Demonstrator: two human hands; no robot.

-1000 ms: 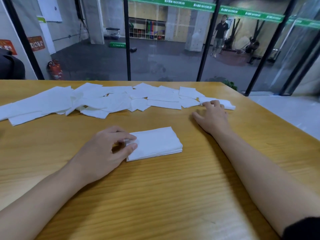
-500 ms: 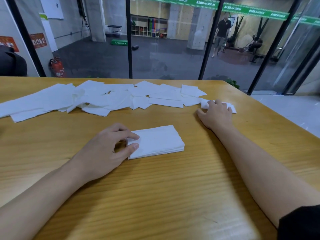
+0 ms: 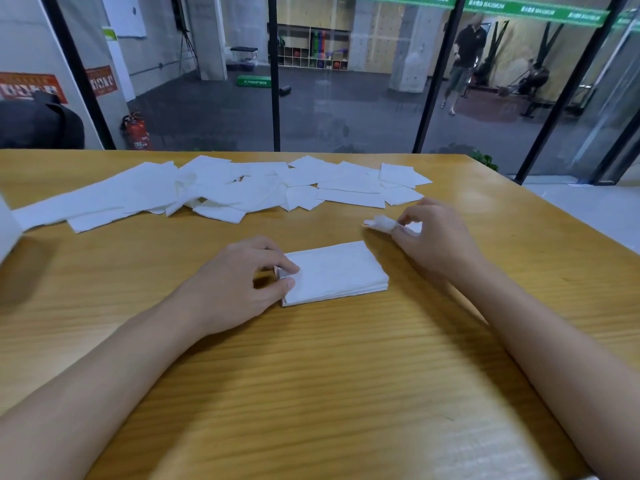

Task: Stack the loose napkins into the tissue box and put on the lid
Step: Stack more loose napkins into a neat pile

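Note:
A neat stack of white napkins (image 3: 337, 271) lies in the middle of the wooden table (image 3: 311, 393). My left hand (image 3: 239, 285) pinches the stack's left end between thumb and forefinger. My right hand (image 3: 433, 240) is just right of the stack and pinches one crumpled napkin (image 3: 381, 224), lifted slightly off the table. Several loose napkins (image 3: 221, 192) lie spread in a band across the far side of the table. A white object (image 3: 7, 230), perhaps the tissue box, is cut off at the left edge. No lid is visible.
The table's far edge meets a glass wall with black posts (image 3: 273, 74). A dark bag (image 3: 38, 124) sits beyond the left corner. A person (image 3: 464, 57) walks far behind the glass. Bare wood lies in front of the stack.
My right hand picked one napkin from the right end of the loose band and drew it back toward the stack. My left hand stayed on the stack.

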